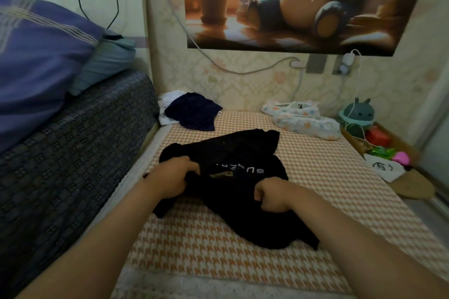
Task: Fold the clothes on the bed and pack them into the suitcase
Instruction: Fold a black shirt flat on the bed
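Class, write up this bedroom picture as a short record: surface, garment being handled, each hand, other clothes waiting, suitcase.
surface: orange-and-white houndstooth bed cover
garment handled: black shirt with white lettering, crumpled, not yet folded
left hand: grips the shirt's left side
right hand: grips the shirt's near edge
other clothes: navy garment lying partly over a white garment; printed pale garment far right
suitcase: not in view

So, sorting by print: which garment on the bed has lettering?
The black garment held by the left hand and right hand: pale letters show on it. The navy garment and floral garment show none.
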A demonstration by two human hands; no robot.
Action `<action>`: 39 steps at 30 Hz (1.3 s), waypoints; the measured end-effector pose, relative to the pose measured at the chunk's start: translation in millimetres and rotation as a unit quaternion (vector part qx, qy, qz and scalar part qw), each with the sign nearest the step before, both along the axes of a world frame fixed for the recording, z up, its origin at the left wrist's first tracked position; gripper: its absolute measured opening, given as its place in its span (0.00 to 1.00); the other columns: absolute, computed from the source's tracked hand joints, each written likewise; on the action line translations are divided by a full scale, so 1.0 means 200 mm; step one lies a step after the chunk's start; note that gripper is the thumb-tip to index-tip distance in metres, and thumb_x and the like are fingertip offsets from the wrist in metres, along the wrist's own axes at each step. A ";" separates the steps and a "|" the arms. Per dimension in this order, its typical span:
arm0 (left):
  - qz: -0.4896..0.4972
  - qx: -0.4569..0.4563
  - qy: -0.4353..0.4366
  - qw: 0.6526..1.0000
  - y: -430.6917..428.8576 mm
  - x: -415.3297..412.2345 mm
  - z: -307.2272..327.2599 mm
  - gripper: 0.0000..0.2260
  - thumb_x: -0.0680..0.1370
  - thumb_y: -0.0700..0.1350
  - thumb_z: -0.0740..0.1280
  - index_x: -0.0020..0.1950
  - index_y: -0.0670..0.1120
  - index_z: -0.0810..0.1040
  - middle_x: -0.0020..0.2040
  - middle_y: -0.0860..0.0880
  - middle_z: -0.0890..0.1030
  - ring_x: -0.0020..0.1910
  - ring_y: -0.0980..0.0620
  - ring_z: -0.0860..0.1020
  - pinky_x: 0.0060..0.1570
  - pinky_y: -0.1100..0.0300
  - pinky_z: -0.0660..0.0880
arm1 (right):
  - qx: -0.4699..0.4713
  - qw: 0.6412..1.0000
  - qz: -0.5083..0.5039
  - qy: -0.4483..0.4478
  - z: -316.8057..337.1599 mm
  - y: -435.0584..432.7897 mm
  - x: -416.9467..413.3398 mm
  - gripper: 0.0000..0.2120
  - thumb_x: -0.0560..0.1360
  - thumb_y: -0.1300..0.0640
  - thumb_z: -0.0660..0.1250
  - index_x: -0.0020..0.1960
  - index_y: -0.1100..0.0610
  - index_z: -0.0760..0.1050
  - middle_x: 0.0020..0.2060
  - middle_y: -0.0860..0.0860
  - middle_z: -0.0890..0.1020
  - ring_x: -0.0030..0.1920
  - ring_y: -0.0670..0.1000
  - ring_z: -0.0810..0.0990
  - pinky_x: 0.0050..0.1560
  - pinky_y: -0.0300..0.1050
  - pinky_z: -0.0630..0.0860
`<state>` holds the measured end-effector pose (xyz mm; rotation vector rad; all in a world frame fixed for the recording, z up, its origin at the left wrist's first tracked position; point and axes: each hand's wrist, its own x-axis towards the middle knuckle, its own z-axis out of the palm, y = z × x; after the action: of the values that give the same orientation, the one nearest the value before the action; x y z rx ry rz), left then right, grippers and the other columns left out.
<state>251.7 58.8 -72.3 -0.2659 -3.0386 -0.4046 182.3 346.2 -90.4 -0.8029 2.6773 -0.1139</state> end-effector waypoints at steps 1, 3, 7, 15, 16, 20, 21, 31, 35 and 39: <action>0.043 -0.051 0.020 0.998 -0.04 0.02 0.03 0.15 0.76 0.38 0.64 0.49 0.60 0.77 0.51 0.51 0.75 0.48 0.48 0.76 0.48 0.52 0.76 | -0.042 0.999 -0.014 -0.019 0.00 0.02 0.00 0.13 0.72 0.62 0.66 0.53 0.49 0.77 0.47 0.45 0.78 0.50 0.48 0.77 0.45 0.36 0.73; 0.135 -0.173 -0.018 0.975 -0.12 0.05 0.05 0.14 0.77 0.40 0.62 0.57 0.57 0.77 0.56 0.49 0.76 0.53 0.48 0.76 0.54 0.52 0.75 | -0.092 0.995 -0.025 -0.013 -0.01 0.07 -0.02 0.19 0.73 0.66 0.63 0.59 0.49 0.78 0.53 0.46 0.78 0.53 0.49 0.78 0.49 0.38 0.75; 0.114 -0.168 -0.206 0.957 -0.03 0.07 0.04 0.19 0.77 0.46 0.62 0.68 0.55 0.70 0.65 0.46 0.71 0.63 0.43 0.70 0.66 0.46 0.68 | -0.076 0.993 -0.015 0.094 -0.08 0.13 -0.11 0.21 0.77 0.58 0.68 0.69 0.46 0.72 0.66 0.49 0.73 0.63 0.53 0.74 0.62 0.47 0.73; 0.027 -0.067 -0.196 0.978 0.47 -0.05 -0.17 0.46 0.67 0.70 0.69 0.78 0.53 0.55 0.74 0.48 0.62 0.73 0.45 0.61 0.70 0.46 0.65 | 0.058 0.973 0.047 0.218 -0.17 0.03 -0.16 0.32 0.83 0.55 0.56 0.80 0.43 0.42 0.80 0.54 0.44 0.79 0.57 0.47 0.75 0.58 0.55; 0.028 -0.072 -0.182 0.980 0.47 -0.07 -0.18 0.42 0.68 0.67 0.71 0.77 0.52 0.61 0.71 0.47 0.66 0.70 0.46 0.64 0.68 0.47 0.68 | 0.069 0.968 0.054 0.236 -0.18 0.01 -0.18 0.32 0.83 0.57 0.56 0.81 0.44 0.42 0.80 0.54 0.43 0.80 0.57 0.45 0.76 0.58 0.55; -0.017 0.018 -0.133 0.991 0.44 -0.15 -0.20 0.13 0.75 0.45 0.72 0.59 0.50 0.81 0.57 0.51 0.81 0.56 0.52 0.78 0.57 0.60 0.75 | 0.071 0.963 0.063 0.253 -0.21 -0.04 -0.27 0.23 0.83 0.56 0.57 0.77 0.48 0.61 0.80 0.54 0.47 0.80 0.55 0.45 0.77 0.57 0.51; -0.032 0.017 -0.138 0.990 0.43 -0.15 -0.19 0.11 0.75 0.43 0.71 0.58 0.49 0.82 0.56 0.52 0.81 0.55 0.52 0.78 0.56 0.61 0.74 | 0.059 0.965 0.067 0.247 -0.21 -0.05 -0.29 0.20 0.82 0.54 0.58 0.74 0.48 0.66 0.80 0.53 0.52 0.80 0.54 0.48 0.77 0.57 0.49; 0.037 -0.077 -0.217 0.973 0.00 -0.06 0.04 0.13 0.78 0.34 0.61 0.49 0.48 0.81 0.56 0.47 0.78 0.46 0.48 0.75 0.48 0.57 0.75 | -0.081 0.992 0.096 -0.001 -0.04 -0.32 -0.03 0.07 0.79 0.52 0.66 0.54 0.51 0.79 0.50 0.47 0.81 0.51 0.50 0.78 0.50 0.44 0.72; 0.112 -0.062 -0.179 0.976 -0.05 -0.04 0.01 0.10 0.80 0.41 0.60 0.41 0.42 0.76 0.42 0.45 0.76 0.42 0.46 0.74 0.41 0.55 0.71 | -0.056 0.974 0.148 -0.159 0.05 -0.46 0.19 0.04 0.77 0.48 0.69 0.49 0.47 0.80 0.45 0.43 0.81 0.47 0.46 0.79 0.47 0.43 0.76; 0.120 -0.096 -0.066 0.986 -0.07 0.01 -0.05 0.21 0.78 0.57 0.64 0.68 0.50 0.68 0.69 0.44 0.66 0.66 0.42 0.67 0.57 0.48 0.70 | -0.218 0.953 0.041 -0.204 0.08 -0.56 0.19 0.06 0.79 0.51 0.66 0.49 0.49 0.82 0.43 0.49 0.85 0.39 0.48 0.83 0.39 0.45 0.80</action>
<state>254.6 45.3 -81.6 0.1255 -3.1885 -0.1178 219.6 235.0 -73.7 -0.8985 2.2451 -0.7839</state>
